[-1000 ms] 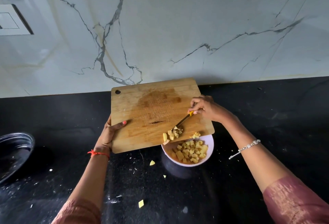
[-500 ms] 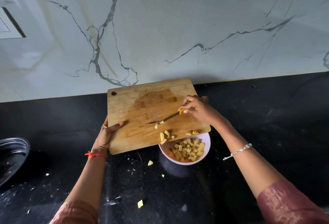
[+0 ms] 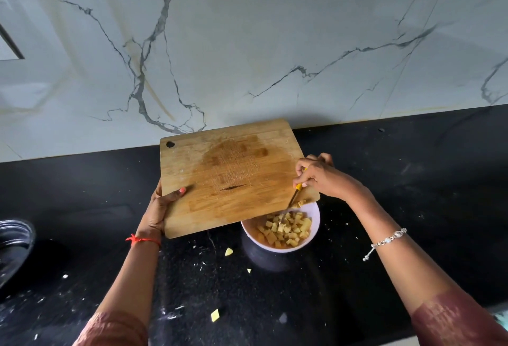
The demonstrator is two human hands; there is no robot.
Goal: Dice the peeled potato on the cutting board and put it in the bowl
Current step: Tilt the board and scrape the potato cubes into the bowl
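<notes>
Stray potato bits (image 3: pixel 215 315) lie on the near bench (image 3: pixel 357 277). Beyond, potato dice (image 3: pixel 286 229) fill the bowl (image 3: pixel 315 218). Left hand (image 3: pixel 158 212) grips the tilted cutting board (image 3: pixel 228 175); right hand (image 3: pixel 320 176) fingers clasp the knife (image 3: pixel 293 199).

Your left hand (image 3: pixel 158 212) tilts the cutting board (image 3: pixel 231 178) over the bowl (image 3: pixel 313 231) of diced potato (image 3: pixel 286 229); your right hand (image 3: pixel 320 176) holds the knife (image 3: pixel 293 198) at the board's near-right corner.
</notes>
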